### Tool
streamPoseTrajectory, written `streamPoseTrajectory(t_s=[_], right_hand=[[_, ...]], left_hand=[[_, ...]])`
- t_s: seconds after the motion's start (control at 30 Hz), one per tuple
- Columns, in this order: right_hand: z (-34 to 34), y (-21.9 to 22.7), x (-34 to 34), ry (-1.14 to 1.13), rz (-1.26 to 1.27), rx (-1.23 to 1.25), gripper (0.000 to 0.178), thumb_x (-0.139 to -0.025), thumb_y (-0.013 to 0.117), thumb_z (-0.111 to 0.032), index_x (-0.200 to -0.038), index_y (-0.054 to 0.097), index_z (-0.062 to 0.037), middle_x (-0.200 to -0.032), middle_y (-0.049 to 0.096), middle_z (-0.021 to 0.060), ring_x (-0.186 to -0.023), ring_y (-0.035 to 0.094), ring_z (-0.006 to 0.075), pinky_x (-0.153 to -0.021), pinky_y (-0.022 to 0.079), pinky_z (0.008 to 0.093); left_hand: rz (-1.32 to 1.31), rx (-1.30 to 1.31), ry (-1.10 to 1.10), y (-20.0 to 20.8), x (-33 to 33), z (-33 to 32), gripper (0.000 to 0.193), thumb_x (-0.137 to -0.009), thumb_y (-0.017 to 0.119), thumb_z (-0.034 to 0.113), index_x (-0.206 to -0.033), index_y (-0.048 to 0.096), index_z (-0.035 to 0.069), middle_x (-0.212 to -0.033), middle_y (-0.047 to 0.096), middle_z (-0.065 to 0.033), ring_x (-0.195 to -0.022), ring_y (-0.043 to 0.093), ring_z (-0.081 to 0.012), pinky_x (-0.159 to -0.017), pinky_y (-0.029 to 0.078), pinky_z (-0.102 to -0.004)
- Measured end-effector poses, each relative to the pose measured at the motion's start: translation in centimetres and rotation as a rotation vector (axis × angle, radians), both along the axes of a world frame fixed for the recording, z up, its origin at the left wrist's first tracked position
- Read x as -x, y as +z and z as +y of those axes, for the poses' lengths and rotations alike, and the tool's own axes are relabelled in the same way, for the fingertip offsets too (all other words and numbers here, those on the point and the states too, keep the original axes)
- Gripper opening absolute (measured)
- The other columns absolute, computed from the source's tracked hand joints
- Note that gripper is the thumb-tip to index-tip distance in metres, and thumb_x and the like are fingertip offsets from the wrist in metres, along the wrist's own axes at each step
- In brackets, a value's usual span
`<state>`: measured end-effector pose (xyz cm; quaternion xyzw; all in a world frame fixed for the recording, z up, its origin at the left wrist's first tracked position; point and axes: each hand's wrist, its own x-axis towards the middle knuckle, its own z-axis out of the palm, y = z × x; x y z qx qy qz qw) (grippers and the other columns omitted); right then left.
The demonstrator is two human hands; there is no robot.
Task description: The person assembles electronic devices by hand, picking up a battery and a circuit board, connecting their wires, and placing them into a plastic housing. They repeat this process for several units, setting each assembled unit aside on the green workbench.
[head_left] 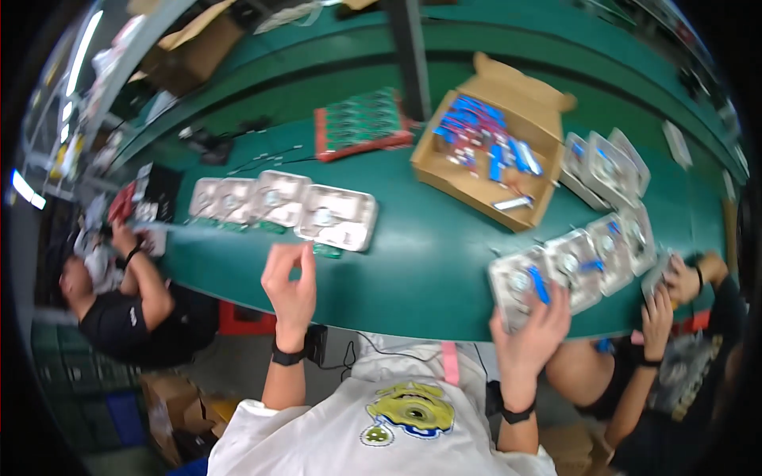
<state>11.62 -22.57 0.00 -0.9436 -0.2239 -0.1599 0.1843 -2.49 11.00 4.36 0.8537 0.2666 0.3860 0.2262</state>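
At the near edge of a long green workbench (429,254), a person in a white shirt works with both hands raised over the surface. Their right hand (530,333) grasps a silvery metal housing (520,289) with a blue part on it, at the near end of a row of like housings (603,250) that runs away to the right. Their left hand (290,289) hovers just short of the bench edge, thumb and forefinger pinched together; whether anything small sits between them cannot be told. Beyond that hand lies a second row of silvery housings (286,202). Farther back on the bench stand an open cardboard box of blue parts (496,151) and a red tray of green circuit boards (361,123). Co-workers sit on either side.
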Motion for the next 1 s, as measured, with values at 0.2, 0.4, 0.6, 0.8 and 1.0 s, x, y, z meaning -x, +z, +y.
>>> streamPoseTrajectory(t_s=[0.2, 0.4, 0.6, 0.8, 1.0], right_hand=[[-2.5, -0.5, -3.2, -0.011, -0.015, 0.038, 0.062, -0.081, 0.086, -0.024, -0.132, 0.06, 0.0009, -0.158, 0.048, 0.0231, -0.147, 0.044, 0.0468, -0.119, 0.038, 0.0563], [-2.2, -0.2, -5.4, -0.077, -0.024, 0.061, 0.064, -0.087, 0.084, -0.021, -0.139, 0.057, 0.0027, -0.158, 0.048, 0.0244, -0.146, 0.045, 0.0456, -0.12, 0.038, 0.0536], [1.0, 3.7, -1.9, 0.031, -0.072, -0.147, 0.072, -0.085, 0.087, -0.021, -0.145, 0.054, 0.0016, -0.157, 0.046, 0.028, -0.145, 0.046, 0.048, -0.121, 0.037, 0.0546], [11.3, 4.6, 1.2, 0.714, 0.216, -0.042, 0.074, -0.082, 0.09, -0.025, -0.147, 0.057, -0.0113, -0.164, 0.039, 0.0244, -0.154, 0.033, 0.0491, -0.122, 0.03, 0.067], [14.3, 4.2, -0.6, 0.858, 0.135, 0.029, 0.076, -0.083, 0.089, -0.036, -0.15, 0.059, -0.0162, -0.166, 0.036, 0.0239, -0.157, 0.026, 0.0501, -0.123, 0.025, 0.0705]], left_hand=[[0.014, -0.144, 0.348, -0.3, 6.1, 15.6, 0.016, -0.096, 0.072, 0.007, -0.11, 0.077, 0.001, -0.11, 0.067, -0.0158, -0.106, 0.066, -0.033, -0.094, 0.053, -0.0426], [0.407, -0.309, 0.503, -4.8, 9.7, 29.3, 0.049, -0.088, 0.08, 0.023, -0.132, 0.069, 0.004, -0.126, 0.07, -0.0203, -0.124, 0.065, -0.0404, -0.108, 0.051, -0.0466], [0.397, 0.084, 0.241, -5.0, 8.8, 31.5, 0.064, -0.083, 0.082, 0.02, -0.141, 0.064, 0.002, -0.131, 0.071, -0.0264, -0.126, 0.066, -0.0437, -0.109, 0.051, -0.0486], [0.361, 0.086, 0.163, -5.0, 7.2, 26.1, 0.06, -0.082, 0.083, 0.018, -0.137, 0.067, 0.002, -0.127, 0.073, -0.0262, -0.121, 0.07, -0.0417, -0.106, 0.053, -0.0494], [0.363, 0.092, 0.131, -4.4, 4.4, 18.0, 0.05, -0.085, 0.081, 0.018, -0.131, 0.071, 0.002, -0.119, 0.077, -0.0238, -0.112, 0.073, -0.0403, -0.098, 0.056, -0.0495]])
